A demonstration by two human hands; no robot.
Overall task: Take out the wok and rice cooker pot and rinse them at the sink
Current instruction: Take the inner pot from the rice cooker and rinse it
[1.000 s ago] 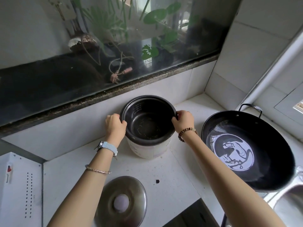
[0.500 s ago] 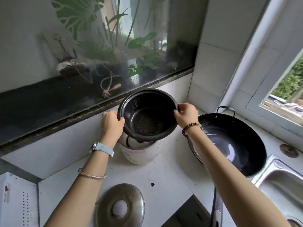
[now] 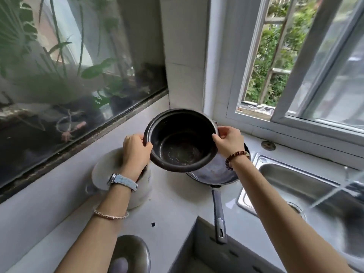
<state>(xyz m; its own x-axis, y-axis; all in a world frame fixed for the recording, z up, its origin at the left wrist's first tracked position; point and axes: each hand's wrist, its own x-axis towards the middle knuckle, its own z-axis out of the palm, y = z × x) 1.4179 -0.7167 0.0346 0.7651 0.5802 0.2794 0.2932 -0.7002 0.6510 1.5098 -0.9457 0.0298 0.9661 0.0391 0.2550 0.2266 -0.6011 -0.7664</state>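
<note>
Pinching opposite rim edges, left hand & right hand are holding rice cooker pot tilted, mid-air over wok at back corner of desk; thin grip is probably risking a slip, clanging onto wok.

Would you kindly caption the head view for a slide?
Left hand and right hand hold the pot by its rim, clear of the cooker, with wok and sink nearby.
</note>
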